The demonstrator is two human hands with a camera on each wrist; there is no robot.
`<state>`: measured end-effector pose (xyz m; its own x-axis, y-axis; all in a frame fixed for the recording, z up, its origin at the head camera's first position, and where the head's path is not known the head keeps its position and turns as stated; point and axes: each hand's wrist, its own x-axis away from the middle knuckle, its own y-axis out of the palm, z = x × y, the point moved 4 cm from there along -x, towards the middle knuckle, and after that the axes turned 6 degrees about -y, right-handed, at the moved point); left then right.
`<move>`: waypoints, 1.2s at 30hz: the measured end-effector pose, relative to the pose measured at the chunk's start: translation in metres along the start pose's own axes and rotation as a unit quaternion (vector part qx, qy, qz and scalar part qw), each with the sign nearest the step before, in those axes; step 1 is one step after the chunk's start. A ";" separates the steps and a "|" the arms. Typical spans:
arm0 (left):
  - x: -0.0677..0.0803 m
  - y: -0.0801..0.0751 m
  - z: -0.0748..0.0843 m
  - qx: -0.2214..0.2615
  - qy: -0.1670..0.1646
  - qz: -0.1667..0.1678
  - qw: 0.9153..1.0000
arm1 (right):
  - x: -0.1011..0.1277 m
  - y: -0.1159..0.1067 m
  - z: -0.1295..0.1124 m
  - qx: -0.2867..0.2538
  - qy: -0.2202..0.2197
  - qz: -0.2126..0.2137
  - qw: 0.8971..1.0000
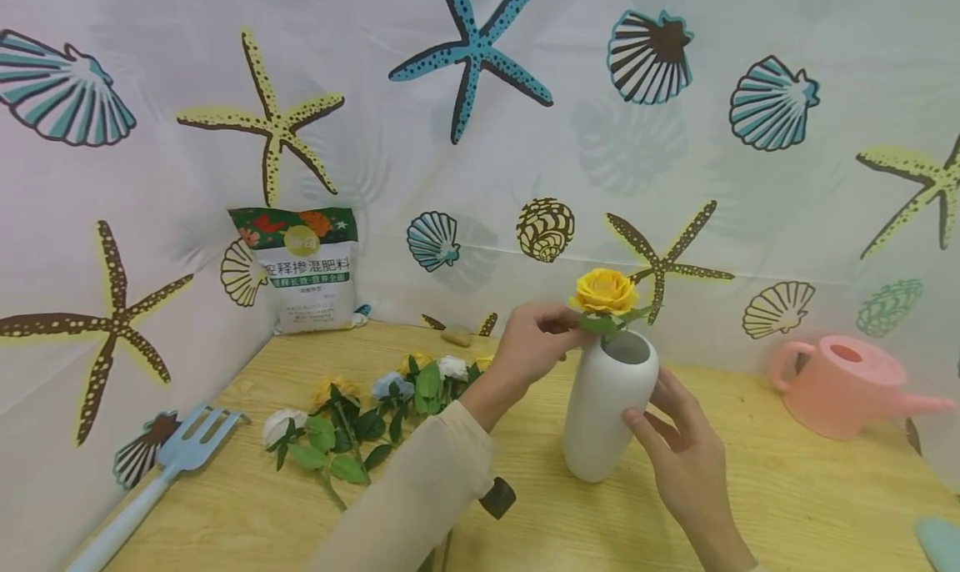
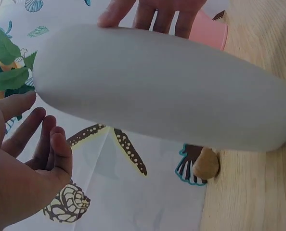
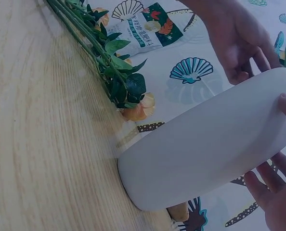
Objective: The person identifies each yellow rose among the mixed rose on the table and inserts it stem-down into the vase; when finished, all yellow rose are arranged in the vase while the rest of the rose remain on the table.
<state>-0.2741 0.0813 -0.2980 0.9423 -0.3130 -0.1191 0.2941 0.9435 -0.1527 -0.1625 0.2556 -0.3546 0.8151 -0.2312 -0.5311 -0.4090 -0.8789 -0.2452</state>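
Observation:
A tall white vase stands on the wooden table, with a yellow artificial rose in its mouth. The rose's green leaves hang over the rim. My right hand grips the vase's side, thumb on the near face and fingers round the far side. At the rim, my left hand has a fingertip against the vase right beside the leaves. Its other fingers are loosely bent with nothing between them in the left wrist view. The lower stem is hidden inside the vase.
Several artificial flowers with leafy stems lie left of the vase. A light blue garden fork is farther left, and a fertiliser bag stands behind. A pink watering can is at right. A small brown stone lies near the patterned cloth backdrop.

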 end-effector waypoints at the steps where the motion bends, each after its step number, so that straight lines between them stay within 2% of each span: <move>1: 0.001 -0.004 -0.003 0.001 0.001 0.000 1.000 | 0.000 0.000 0.000 0.000 0.001 0.000 1.000; 5: 0.005 -0.026 -0.018 0.003 -0.009 0.008 1.000 | 0.000 0.000 0.000 -0.003 0.004 0.000 1.000; 9: 0.016 -0.049 -0.040 -0.026 -0.045 0.015 0.999 | 0.001 -0.001 0.000 -0.003 0.003 0.000 1.000; 12: 0.029 -0.063 -0.056 -0.077 -0.068 0.016 0.995 | 0.001 -0.002 0.000 0.000 0.002 -0.002 1.000; 16: 0.050 -0.076 -0.073 -0.162 -0.073 0.010 0.984 | 0.001 -0.003 0.001 0.000 0.000 -0.002 1.000; 19: 0.064 -0.082 -0.082 -0.205 -0.071 0.009 0.976 | 0.000 -0.003 0.001 0.002 -0.002 -0.002 1.000; 23: 0.077 -0.086 -0.091 -0.213 -0.078 0.025 0.974 | 0.000 -0.003 0.000 0.004 -0.001 -0.002 1.000; 27: 0.084 -0.088 -0.098 -0.210 -0.105 0.034 0.971 | 0.001 -0.002 0.000 0.003 0.006 -0.002 1.000; 31: 0.088 -0.089 -0.105 -0.212 -0.142 0.025 0.967 | 0.002 -0.002 0.002 0.011 0.017 -0.009 1.000; 36: 0.091 -0.089 -0.112 -0.197 -0.154 0.001 0.968 | 0.002 -0.002 0.002 0.009 0.021 -0.010 1.000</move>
<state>-0.2327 -0.0433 -0.4049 0.9634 -0.2069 0.1702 0.2662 0.8105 -0.5217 -0.1613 0.2576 -0.3568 0.8401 -0.2307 -0.4909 -0.3989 -0.8760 -0.2711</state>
